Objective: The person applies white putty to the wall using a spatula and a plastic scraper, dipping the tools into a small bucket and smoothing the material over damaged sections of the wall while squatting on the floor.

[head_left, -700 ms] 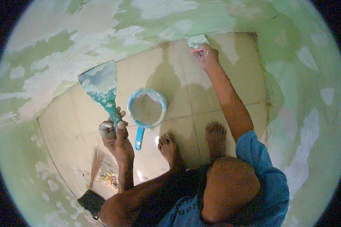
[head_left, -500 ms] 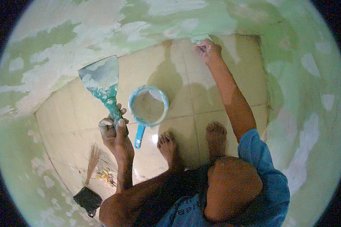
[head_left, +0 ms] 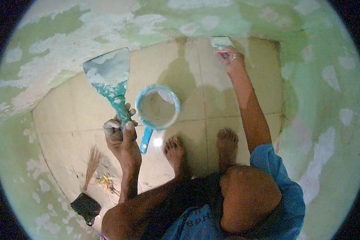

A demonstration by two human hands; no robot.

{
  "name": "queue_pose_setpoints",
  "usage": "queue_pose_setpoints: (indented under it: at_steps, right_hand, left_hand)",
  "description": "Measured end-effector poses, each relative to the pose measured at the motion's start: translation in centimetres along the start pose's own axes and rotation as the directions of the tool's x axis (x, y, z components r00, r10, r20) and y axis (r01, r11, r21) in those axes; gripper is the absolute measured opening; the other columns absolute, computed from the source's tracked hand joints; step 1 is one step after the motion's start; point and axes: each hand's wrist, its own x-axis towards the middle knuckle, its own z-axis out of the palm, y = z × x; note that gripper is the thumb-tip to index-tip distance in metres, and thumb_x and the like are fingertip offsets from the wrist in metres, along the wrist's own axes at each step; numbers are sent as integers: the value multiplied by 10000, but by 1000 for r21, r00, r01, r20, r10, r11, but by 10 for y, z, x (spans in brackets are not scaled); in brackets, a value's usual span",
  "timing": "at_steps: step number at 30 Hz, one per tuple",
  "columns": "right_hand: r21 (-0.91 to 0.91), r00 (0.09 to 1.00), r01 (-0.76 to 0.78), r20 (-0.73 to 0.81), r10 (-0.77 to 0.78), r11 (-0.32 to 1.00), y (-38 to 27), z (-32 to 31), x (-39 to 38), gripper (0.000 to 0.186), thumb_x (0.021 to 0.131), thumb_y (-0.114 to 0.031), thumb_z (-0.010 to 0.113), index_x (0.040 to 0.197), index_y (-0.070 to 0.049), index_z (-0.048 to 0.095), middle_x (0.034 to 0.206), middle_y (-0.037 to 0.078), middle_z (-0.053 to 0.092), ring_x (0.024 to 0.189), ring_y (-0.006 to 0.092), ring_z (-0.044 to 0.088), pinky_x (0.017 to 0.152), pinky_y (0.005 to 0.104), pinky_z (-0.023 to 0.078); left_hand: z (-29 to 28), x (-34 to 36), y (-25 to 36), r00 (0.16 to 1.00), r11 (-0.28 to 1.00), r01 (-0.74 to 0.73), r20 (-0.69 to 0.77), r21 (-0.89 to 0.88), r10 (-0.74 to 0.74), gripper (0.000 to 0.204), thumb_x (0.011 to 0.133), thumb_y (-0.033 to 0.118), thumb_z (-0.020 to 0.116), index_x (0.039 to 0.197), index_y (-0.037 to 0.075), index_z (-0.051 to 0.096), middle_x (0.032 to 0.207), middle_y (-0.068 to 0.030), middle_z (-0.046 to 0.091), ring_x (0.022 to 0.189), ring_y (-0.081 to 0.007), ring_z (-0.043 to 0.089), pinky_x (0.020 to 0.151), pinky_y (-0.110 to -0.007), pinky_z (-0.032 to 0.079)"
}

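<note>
A: In the head view, what does the left hand (head_left: 125, 138) do?

B: It pinches the handle of the big scraper (head_left: 111, 80) with thumb and fingers. The wide blade points up and has pale smears on it.

A: And the right hand (head_left: 233, 59)?

B: It reaches far out and has its fingers curled tight on the small scraper (head_left: 221, 42). That one is down where the wall (head_left: 168, 18) meets the floor (head_left: 64, 116). I can't tell if its edge touches the wall.

A: What just changed?

B: The small scraper went a little bit to the right, closer to the corner. Its blade looked thin a blink ago, and now more of its flat side shows. So I think the work has crept along the bottom of the wall.

A: Where's the pan (head_left: 177, 107)?

B: On the floor between the two hands, just beside the left one. It has gray paste (head_left: 158, 110) in it, and no hand touches it. A broom (head_left: 93, 164) lies near the left arm.
</note>
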Motion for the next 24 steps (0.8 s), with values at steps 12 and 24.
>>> queue_pose_setpoints:
  at_steps: [12,24]
  right_hand:
    - [-167,949,229,257,-182,959,-10,-6,-6,255,796,-46,578,1036,28,532,962,160,582,882,291,599,745,409,549]
    - [65,1000,-4,-2,4,998,-37,-28,13,188,829,-92,529,982,16,527,958,172,585,882,295,596,743,421,548]
  left_hand:
    - [-1,-4,6,1000,1000,14,-18,9,-14,240,844,64,609,966,118,410,1195,-230,536,1037,-236,558,772,-290,465]
    - [7,-8,19,999,994,38,-9,101,-37,484,833,92,601,1267,5,405,1180,-163,551,1012,-191,556,842,-304,438]
